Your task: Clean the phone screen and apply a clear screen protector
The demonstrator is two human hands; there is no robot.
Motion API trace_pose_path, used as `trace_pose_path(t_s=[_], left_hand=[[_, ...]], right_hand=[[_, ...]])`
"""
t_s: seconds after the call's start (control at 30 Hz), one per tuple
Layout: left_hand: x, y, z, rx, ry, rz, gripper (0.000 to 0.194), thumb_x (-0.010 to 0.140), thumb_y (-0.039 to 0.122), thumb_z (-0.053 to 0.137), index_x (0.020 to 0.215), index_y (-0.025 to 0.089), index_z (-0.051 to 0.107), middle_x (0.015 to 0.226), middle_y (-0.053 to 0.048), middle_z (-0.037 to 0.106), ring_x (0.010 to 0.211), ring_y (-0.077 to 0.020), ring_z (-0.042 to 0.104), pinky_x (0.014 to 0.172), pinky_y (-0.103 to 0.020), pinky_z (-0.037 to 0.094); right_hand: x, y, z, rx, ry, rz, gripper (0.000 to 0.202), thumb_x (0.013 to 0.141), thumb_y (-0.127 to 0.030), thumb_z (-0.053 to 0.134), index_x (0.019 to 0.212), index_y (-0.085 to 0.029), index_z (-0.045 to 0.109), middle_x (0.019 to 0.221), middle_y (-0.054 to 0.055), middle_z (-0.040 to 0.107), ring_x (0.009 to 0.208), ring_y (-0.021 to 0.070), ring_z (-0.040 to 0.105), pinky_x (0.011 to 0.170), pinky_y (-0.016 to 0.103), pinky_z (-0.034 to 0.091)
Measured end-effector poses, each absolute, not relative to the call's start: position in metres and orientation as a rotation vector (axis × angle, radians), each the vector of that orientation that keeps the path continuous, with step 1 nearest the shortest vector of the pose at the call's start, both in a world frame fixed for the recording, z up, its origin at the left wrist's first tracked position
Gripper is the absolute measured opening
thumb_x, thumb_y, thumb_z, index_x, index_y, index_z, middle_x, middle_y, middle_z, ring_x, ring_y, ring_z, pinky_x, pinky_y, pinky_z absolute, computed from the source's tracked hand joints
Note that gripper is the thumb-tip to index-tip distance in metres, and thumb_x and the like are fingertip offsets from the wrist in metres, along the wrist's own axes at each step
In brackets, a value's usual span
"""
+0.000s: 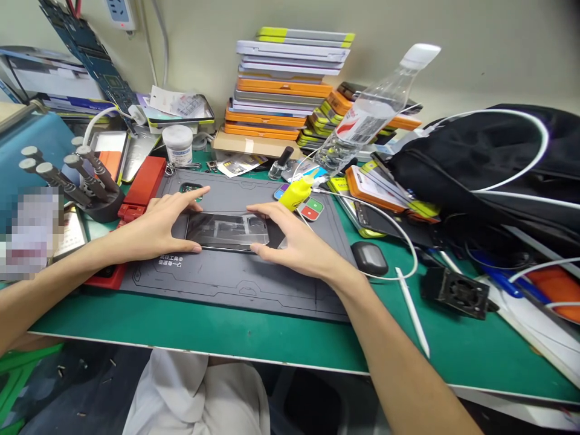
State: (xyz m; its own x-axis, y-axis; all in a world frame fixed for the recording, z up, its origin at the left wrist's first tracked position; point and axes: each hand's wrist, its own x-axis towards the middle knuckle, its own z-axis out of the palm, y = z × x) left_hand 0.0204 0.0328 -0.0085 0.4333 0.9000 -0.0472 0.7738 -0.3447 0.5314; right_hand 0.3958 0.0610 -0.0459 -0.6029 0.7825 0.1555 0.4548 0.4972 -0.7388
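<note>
A phone-sized glass panel with a dark, shiny face lies on the grey work mat. Around its left end are the thumb and fingers of my left hand, spread apart, the thumb at the near corner. My right hand holds the right end between thumb and fingers, the thumb at the near edge and the index finger at the far edge. Behind my left fingertips sits a small part with a green board. A yellow squeeze bottle lies beyond my right hand.
A red fixture and a screwdriver stand are at the left. Stacked boxes, a tilted water bottle and a white jar stand behind. A black case, white stylus and small fan lie right.
</note>
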Motion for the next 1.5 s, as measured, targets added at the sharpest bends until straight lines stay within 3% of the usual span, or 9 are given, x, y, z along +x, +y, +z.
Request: trace_pose_path(t_s=[0.3,0.7,0.93,1.13,1.3,1.5], left_hand=[[0.02,0.035,-0.009,2.2,1.447,0.341,0.127,0.099,0.092,0.085,0.205,0.037,0.042,0.175,-0.015,0.081,0.181,-0.0549,0.056,0.156,-0.076,0.033],[0.018,0.038,-0.008,2.193,1.462,0.323,0.136,0.094,0.106,0.083,0.205,0.036,0.044,0.174,-0.016,0.081,0.177,-0.0571,0.061,0.155,-0.081,0.038],[0.018,0.038,-0.006,2.195,1.458,0.34,0.134,0.094,0.108,0.081,0.202,0.035,0.05,0.17,-0.016,0.083,0.174,-0.0577,0.063,0.155,-0.08,0.039],[0.018,0.039,-0.007,2.189,1.476,0.329,0.135,0.093,0.109,0.081,0.202,0.037,0.049,0.172,-0.015,0.082,0.183,-0.0585,0.055,0.158,-0.081,0.032],[0.017,0.039,-0.005,2.217,1.469,0.304,0.134,0.096,0.111,0.076,0.203,0.035,0.048,0.175,-0.017,0.08,0.18,-0.0586,0.058,0.155,-0.083,0.036],[0.011,0.043,-0.005,2.225,1.488,0.306,0.132,0.094,0.112,0.08,0.203,0.046,0.045,0.177,-0.011,0.078,0.175,-0.0561,0.061,0.156,-0.079,0.038]], right_hand=[[0.399,0.059,-0.042,-1.033,-2.284,0.936,0.083,0.108,-0.067,0.09,0.179,-0.029,0.071,0.184,0.019,0.07,0.179,0.0457,0.065,0.157,0.071,0.048],[0.409,0.059,-0.041,-1.05,-2.28,0.956,0.079,0.107,-0.068,0.097,0.177,-0.035,0.077,0.185,0.015,0.069,0.181,0.0463,0.063,0.158,0.072,0.047],[0.412,0.06,-0.04,-1.04,-2.268,0.99,0.077,0.105,-0.066,0.099,0.174,-0.037,0.08,0.186,0.013,0.07,0.182,0.0456,0.062,0.159,0.072,0.046],[0.411,0.06,-0.037,-1.049,-2.273,0.995,0.078,0.104,-0.065,0.1,0.175,-0.036,0.081,0.186,0.013,0.071,0.18,0.0454,0.064,0.159,0.071,0.046],[0.411,0.06,-0.035,-1.056,-2.279,0.976,0.078,0.104,-0.063,0.101,0.175,-0.037,0.081,0.186,0.013,0.071,0.18,0.0467,0.063,0.16,0.074,0.043],[0.411,0.062,-0.033,-1.034,-2.278,0.978,0.077,0.104,-0.057,0.103,0.175,-0.037,0.082,0.185,0.012,0.071,0.183,0.046,0.061,0.16,0.073,0.043]])
